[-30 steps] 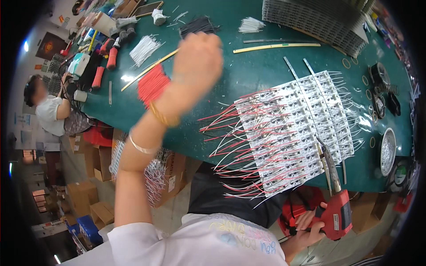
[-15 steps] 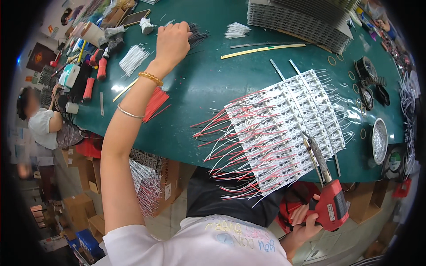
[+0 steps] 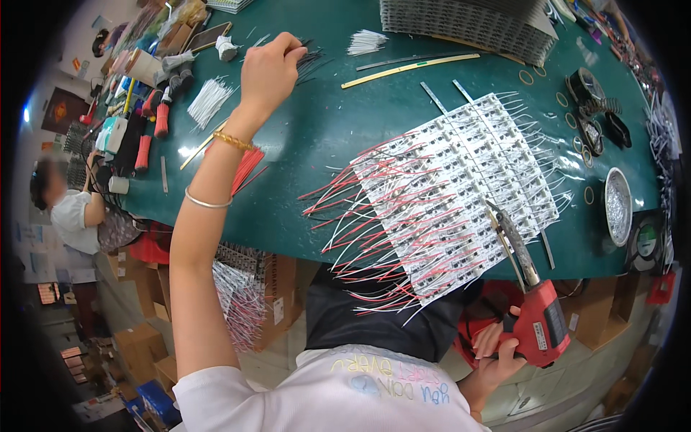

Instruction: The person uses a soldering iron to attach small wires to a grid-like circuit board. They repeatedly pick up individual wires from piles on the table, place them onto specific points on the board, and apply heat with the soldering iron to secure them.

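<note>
My left hand (image 3: 270,78) is at the far side of the table, beside a small pile of black wires (image 3: 312,66). Its fingers are pinched together; whatever is between them is too small to make out. In my right hand (image 3: 498,354) is a red soldering gun (image 3: 541,327), gripped by its handle. The gun's metal tip points over a panel of white circuit boards (image 3: 439,194). Red, white and black wires fan out from the panel's left side, and white wires stick out along its right. Two metal strips (image 3: 461,92) run across the panel.
Bundles of white wires (image 3: 210,103) and red wires (image 3: 248,173) lie left of centre. A stack of board panels (image 3: 468,29) stands at the back. A metal bowl (image 3: 617,207) and a solder spool (image 3: 584,85) are at right. Another person (image 3: 72,205) sits at far left.
My left hand has drawn slightly back from the black wires, its fingers now curled into a pinch. The soldering gun stays over the panel. The whole view has shifted a little.
</note>
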The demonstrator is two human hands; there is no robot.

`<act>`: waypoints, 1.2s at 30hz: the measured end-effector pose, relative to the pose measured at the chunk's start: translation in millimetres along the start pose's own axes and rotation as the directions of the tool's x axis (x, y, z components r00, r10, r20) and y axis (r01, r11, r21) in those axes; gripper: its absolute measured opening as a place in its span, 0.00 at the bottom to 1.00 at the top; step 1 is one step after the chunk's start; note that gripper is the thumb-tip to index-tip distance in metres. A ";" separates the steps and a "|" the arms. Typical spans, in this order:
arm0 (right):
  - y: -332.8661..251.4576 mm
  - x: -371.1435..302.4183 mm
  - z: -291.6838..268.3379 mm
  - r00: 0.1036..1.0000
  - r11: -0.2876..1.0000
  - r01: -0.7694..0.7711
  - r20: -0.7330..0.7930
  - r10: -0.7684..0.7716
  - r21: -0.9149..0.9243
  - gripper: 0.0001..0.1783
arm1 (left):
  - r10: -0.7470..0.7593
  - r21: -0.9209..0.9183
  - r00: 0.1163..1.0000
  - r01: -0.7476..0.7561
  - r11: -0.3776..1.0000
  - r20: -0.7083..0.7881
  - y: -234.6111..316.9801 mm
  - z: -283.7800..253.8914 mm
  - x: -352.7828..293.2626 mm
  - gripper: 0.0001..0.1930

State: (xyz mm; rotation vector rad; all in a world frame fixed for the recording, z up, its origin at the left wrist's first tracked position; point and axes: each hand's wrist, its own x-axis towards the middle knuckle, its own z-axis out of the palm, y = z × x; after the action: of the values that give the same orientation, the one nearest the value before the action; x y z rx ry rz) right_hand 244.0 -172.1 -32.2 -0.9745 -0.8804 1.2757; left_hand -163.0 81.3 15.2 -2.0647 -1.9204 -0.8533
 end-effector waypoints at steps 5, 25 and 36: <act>4.2 -5.5 -7.3 0.997 0.994 0.082 0.016 -0.081 -0.071 0.32 | -0.037 -0.409 0.995 0.070 0.910 0.087 82.5 -22.2 -30.8 0.02; -16.1 -9.8 -20.3 0.990 0.977 -0.061 0.112 0.086 -0.206 0.42 | 0.033 -0.424 0.957 0.097 0.901 0.289 216.3 -2.6 -133.6 0.06; -11.0 -21.3 -19.7 0.979 0.966 -0.188 -0.109 0.171 -0.176 0.39 | 0.065 -0.398 0.964 0.044 0.916 0.257 217.4 4.4 -135.0 0.07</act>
State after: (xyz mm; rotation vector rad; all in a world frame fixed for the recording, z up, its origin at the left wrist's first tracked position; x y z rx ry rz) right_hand 264.1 -195.5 -28.8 -1.2760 -0.8650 1.3057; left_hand 48.4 -61.3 -8.1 -2.5396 -1.9932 -1.0949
